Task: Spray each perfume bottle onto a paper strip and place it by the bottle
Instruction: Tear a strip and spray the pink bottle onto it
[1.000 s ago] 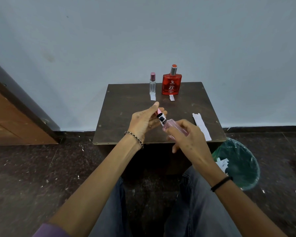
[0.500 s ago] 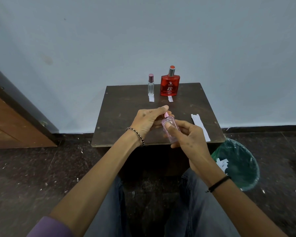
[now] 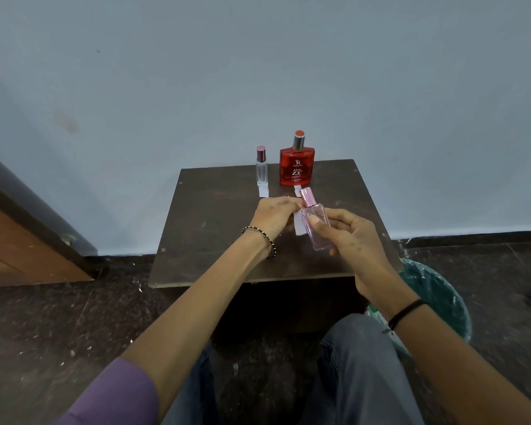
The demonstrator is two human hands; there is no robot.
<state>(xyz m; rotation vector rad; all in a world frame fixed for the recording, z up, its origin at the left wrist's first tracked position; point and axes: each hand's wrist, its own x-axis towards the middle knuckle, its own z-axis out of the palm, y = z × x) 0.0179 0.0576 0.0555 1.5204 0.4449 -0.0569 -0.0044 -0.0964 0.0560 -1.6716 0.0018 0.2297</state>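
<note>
Now that its cap has gone back on, the right hand (image 3: 350, 240) grips the pink rectangular glass perfume bottle (image 3: 316, 225) while the left hand (image 3: 273, 216) pinches a white paper strip (image 3: 299, 225); placing probably follows.

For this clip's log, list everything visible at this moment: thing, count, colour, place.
table: 1, dark brown, against the wall
red bottle: 1, red with silver cap, table's far edge
clear bottle: 1, clear with pink cap, left of the red bottle
pink bottle: 1, pale pink, capped, held above the table
placed strips: 2, white, one before each standing bottle; the right one mostly hidden
held strip: 1, white, at the left hand, beside the pink bottle
bin: 1, green liner, on the floor right of the table
left hand: beaded bracelet, holds the strip
right hand: black wristband, holds the pink bottle
</note>
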